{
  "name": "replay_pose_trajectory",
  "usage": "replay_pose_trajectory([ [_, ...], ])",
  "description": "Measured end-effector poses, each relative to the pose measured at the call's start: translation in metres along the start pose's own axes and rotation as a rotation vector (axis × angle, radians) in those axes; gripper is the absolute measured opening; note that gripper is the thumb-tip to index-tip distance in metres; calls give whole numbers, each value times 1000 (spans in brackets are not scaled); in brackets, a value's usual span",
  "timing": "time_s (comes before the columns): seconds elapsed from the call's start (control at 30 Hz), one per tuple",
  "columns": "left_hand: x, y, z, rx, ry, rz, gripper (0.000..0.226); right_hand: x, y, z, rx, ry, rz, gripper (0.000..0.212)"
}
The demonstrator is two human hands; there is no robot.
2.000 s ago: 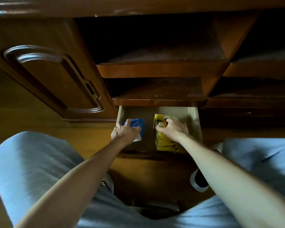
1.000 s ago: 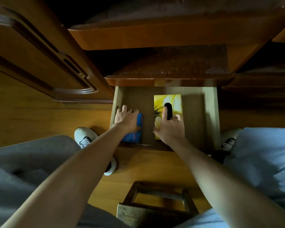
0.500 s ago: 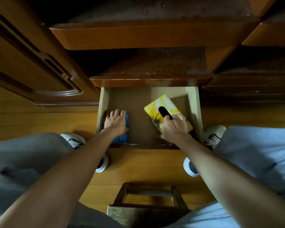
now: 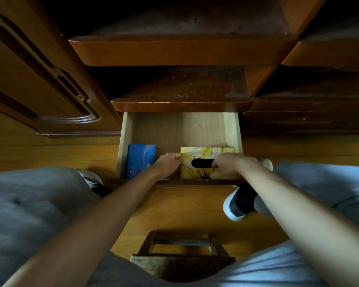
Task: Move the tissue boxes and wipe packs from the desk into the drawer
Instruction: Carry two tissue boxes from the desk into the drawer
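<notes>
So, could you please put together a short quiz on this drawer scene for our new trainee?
1. Multiple choice: where in the open drawer does the blue wipe pack lie? A) left side B) right side C) back wall
2. True or false: the yellow tissue box lies with its dark oval opening facing up.
3. Fill in: the left hand and the right hand are both on the ______.

Key: 1 A. 2 true. 3 yellow tissue box; the left hand touches its left edge and the right hand holds its right part.
</notes>
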State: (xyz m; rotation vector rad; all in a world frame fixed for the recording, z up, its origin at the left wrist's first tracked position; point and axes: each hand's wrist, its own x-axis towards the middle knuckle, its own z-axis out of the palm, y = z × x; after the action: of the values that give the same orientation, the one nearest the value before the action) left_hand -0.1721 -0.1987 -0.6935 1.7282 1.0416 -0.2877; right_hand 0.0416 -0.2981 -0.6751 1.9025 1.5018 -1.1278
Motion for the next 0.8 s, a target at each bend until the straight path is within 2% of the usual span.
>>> replay_pose_trajectory([
  [0.13,-2,-4,10,15,-55,-52,33,1,-2,14,-69,136,6,27],
  [0.27,6,-6,5,33,-48,-101,33,-3,-1,16,52,152,23,23],
  [0.4,-4,3,3,219,-29,-88,35,-9,-10,23,130,280,54,18],
  [0.5,-19,22,-15,512,156,-12,44,-16,-26,19,156,462,78,24],
  [0.6,-42,59,-62,633,393,119,48,-31,-47,-9,321,641,-33,26],
  [0.73,-89,123,-133,709,902,537,29,-74,-65,-78,522,944,-131,21],
  [0.8,-111,160,-161,694,1064,726,26,-104,-64,-119,521,1096,-159,15],
])
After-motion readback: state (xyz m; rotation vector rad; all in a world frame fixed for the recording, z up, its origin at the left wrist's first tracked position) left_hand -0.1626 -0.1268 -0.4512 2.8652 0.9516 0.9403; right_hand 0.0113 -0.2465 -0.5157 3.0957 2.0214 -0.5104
